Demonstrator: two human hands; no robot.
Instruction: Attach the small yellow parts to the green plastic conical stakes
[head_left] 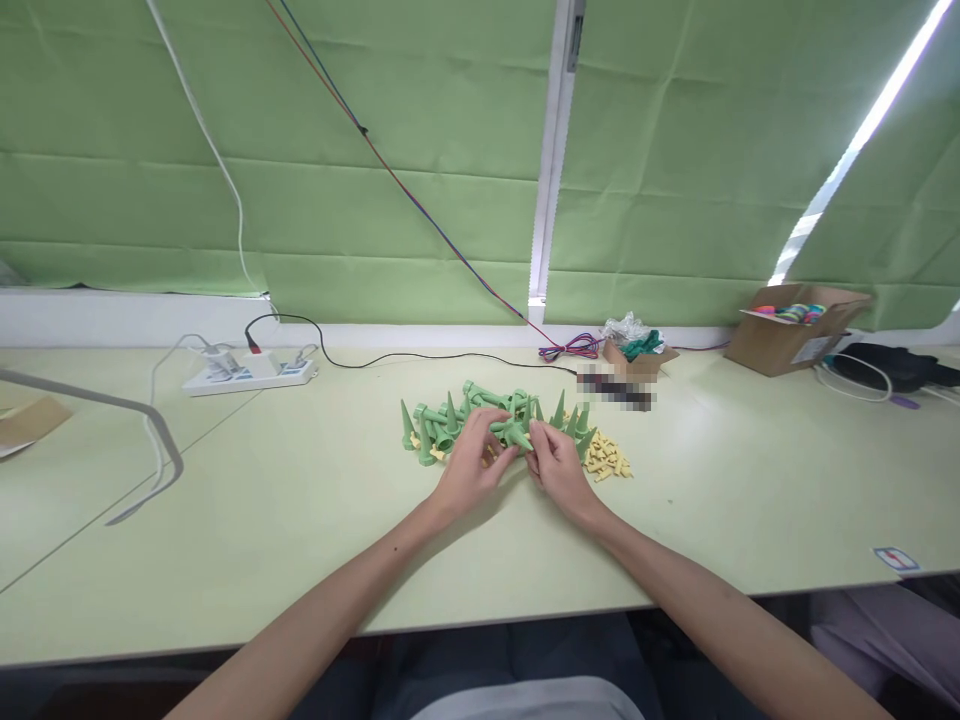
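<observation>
A green plastic cone-shaped spike (516, 434) is held between my two hands above the table. My left hand (474, 460) curls around its left side, thumb and fingers closed on it. The spike's pointed end faces my right hand (553, 462), whose thumb and fingers are pinched together beside it; what they grip is mostly hidden. Behind and around my hands lies a pile of similar green spikes (451, 412), some standing point up, others on their sides. A heap of small pale yellow pieces (607, 458) sits just right of my right hand.
A white power strip (251, 372) with plugs lies at the back left, its black cable running along the rear. Behind the pile are bundled wires (571, 347) and a small open carton (637, 362). A larger cardboard box (795, 328) stands at the back right.
</observation>
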